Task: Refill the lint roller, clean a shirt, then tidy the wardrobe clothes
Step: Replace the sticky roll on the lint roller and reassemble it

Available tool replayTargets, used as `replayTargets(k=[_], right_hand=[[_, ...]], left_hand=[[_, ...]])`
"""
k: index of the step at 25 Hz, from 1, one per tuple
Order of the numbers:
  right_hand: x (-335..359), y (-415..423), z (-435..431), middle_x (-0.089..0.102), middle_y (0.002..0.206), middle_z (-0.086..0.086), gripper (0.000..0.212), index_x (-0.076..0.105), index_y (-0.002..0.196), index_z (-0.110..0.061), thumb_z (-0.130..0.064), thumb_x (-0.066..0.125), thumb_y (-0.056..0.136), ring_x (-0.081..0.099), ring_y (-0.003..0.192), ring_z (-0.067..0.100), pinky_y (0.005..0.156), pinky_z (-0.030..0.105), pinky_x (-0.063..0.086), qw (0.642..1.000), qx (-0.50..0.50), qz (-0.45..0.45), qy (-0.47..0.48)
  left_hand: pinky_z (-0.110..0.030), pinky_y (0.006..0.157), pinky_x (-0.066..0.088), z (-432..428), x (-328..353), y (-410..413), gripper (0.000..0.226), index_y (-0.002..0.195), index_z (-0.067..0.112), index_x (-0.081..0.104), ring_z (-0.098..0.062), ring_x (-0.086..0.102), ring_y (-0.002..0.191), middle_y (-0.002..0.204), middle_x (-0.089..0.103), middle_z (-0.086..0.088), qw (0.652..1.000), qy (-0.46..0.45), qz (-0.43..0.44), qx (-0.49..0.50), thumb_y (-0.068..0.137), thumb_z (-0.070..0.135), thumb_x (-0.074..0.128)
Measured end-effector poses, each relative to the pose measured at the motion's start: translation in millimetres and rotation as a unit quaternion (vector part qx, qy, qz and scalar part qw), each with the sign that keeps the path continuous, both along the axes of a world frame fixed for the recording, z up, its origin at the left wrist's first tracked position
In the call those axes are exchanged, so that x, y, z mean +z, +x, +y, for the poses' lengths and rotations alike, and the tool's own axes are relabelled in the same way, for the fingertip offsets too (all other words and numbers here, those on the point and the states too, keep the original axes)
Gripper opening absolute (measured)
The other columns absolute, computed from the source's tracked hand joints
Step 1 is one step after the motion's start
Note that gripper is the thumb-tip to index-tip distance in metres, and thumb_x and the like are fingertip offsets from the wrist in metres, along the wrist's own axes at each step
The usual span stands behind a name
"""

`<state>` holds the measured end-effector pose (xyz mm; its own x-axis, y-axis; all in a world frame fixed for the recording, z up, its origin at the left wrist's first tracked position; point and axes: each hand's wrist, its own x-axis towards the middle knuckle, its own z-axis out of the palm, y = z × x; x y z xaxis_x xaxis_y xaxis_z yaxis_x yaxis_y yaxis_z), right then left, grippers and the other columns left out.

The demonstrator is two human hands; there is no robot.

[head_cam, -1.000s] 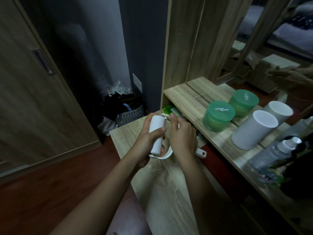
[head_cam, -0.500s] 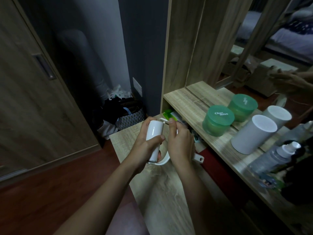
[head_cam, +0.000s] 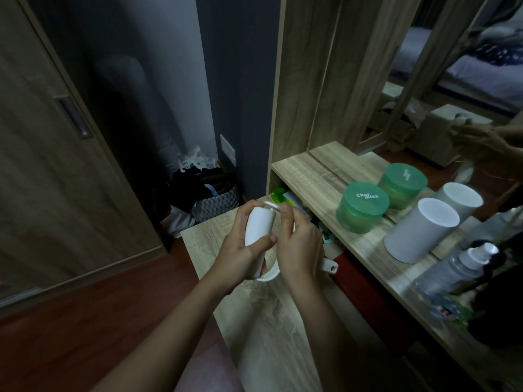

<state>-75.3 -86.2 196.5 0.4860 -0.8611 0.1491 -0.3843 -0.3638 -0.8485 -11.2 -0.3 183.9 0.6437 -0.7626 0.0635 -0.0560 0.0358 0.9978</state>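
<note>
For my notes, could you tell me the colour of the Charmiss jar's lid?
The lid is green with white lettering, seen in the head view.

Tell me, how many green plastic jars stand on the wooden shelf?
1. The round green plastic jar stands on the light wooden shelf, beside the white cylindrical container. The second green jar behind it is only its reflection in the wall mirror.

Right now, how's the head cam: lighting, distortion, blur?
Head view: dim and underexposed; the white lint roller and white canister stand out brightest; the wide-angle lens bows the door at left; the mirror at right shows only soft, dark reflections; no hard glare.
</note>
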Motion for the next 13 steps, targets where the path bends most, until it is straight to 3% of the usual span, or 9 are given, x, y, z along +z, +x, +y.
replayTargets(k=[7,10,13], right_hand=[[-2.3,-0.1,0.1,0.071,0.1,0.002,0.039,0.064,0.117,-0.026,-0.043,0.034,0.097,0.062,0.094,0.021,0.072,0.03,0.041,1.0,0.008,0.0,-0.009],[-1.4,-0.9,1.5,0.071,0.102,0.001,0.039,0.065,0.116,-0.025,-0.041,0.035,0.097,0.063,0.095,0.019,0.072,0.028,0.041,1.0,0.012,-0.015,-0.019],[-3.0,-1.2,1.3,0.072,0.092,0.001,0.037,0.066,0.111,-0.025,-0.041,0.036,0.097,0.063,0.087,0.018,0.07,0.031,0.044,0.999,0.029,-0.022,-0.019]], left_hand=[[-0.032,0.056,0.051,1.8,-3.1,1.4,0.06,0.123,0.054,0.039,-0.012,0.06,0.075,0.109,0.054,0.022,1.0,0.009,-0.022,0.003,0.079,0.021,0.064],[-0.033,0.053,0.05,2.3,-6.9,2.4,0.058,0.127,0.044,0.04,-0.014,0.06,0.068,0.108,0.057,0.007,1.0,0.019,0.0,0.003,0.078,0.027,0.067],[-0.033,0.049,0.047,2.4,-9.2,2.0,0.05,0.116,0.03,0.048,-0.02,0.056,0.053,0.084,0.057,-0.006,0.999,0.028,0.033,0.004,0.071,0.037,0.068]])
